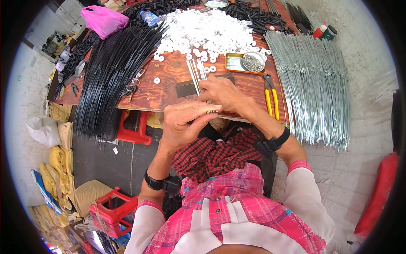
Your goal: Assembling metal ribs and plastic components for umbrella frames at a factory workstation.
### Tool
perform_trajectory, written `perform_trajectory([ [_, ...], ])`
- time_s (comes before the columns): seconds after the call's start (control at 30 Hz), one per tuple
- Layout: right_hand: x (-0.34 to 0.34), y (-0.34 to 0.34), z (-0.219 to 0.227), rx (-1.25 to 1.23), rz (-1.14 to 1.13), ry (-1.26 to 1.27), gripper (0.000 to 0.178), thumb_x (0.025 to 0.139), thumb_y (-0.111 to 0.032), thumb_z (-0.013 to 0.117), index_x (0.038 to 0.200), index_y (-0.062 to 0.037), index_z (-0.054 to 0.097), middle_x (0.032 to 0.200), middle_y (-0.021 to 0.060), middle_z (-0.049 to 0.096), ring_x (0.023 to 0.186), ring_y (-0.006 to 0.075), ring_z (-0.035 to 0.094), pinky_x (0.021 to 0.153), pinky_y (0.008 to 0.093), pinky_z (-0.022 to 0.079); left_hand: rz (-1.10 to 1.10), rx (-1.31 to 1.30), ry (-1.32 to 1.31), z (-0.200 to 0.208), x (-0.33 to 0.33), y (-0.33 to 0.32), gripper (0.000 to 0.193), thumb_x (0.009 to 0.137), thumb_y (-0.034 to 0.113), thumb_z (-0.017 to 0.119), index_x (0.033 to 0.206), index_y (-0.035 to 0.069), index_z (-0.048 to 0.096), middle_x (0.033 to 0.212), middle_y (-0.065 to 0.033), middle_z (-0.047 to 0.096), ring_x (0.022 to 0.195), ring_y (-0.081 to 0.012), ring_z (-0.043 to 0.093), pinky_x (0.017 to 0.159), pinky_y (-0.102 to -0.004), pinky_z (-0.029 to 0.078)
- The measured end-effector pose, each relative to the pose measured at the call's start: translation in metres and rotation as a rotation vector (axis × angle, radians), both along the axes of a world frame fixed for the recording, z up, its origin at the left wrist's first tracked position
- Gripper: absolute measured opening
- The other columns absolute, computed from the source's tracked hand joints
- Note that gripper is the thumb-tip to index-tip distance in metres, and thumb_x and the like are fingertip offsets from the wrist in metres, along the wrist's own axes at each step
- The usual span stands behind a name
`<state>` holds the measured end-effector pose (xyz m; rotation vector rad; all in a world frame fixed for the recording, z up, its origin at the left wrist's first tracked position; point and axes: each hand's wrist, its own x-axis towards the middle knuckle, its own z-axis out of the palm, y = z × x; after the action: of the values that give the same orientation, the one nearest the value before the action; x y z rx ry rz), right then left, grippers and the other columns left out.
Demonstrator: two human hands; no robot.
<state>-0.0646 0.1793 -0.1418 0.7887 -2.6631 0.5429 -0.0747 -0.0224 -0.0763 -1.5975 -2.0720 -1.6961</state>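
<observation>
Several thin metal rods (195,73) run from my hands out over the near edge of the table. My left hand (184,120) is closed round their near ends, and small dark tips show between thumb and fingers. Just beyond it, my right hand (226,94) has its fingers curled over the same rods, higher up. Beneath the rods and right hand lies a dark rectangular block (185,89). White plastic rings (206,70) lie loose by the rods' far ends. My right fingertips are partly hidden behind the hand.
A heap of white rings (207,29) covers the table's far middle. Black rods (114,72) lie left, silver rods (311,80) right. Yellow-handled pliers (271,97) and a tin (231,62) with a round dish of small metal parts (253,62) sit right of my hands.
</observation>
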Motion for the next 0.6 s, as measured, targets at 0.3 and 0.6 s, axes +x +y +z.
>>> perform_trajectory([
  [0.3,0.0,0.005,-0.013,-0.024,-0.061,-0.021,0.025,0.078,-0.018,0.067,0.102,-0.0195,0.075,0.097,0.0044,0.057,0.093,0.027,0.056,0.077,0.0403,0.051,0.068,-0.015,0.084,-0.001,0.004,0.0,0.018,0.081,-0.001,0.076,0.098,0.002,0.078,0.093,-0.0096,0.077,0.083,-0.0194,0.074,0.073,-0.0273,0.056],
  [0.6,-0.012,0.046,-0.011,-0.193,-0.362,0.194,0.014,0.083,-0.014,0.067,0.096,-0.0147,0.074,0.086,0.0048,0.063,0.085,0.0308,0.065,0.07,0.0428,0.053,0.081,-0.023,0.0,0.001,0.006,-0.002,0.018,0.083,-0.003,0.074,0.1,-0.001,0.076,0.093,-0.0112,0.077,0.085,-0.0191,0.074,0.076,-0.028,0.057],
])
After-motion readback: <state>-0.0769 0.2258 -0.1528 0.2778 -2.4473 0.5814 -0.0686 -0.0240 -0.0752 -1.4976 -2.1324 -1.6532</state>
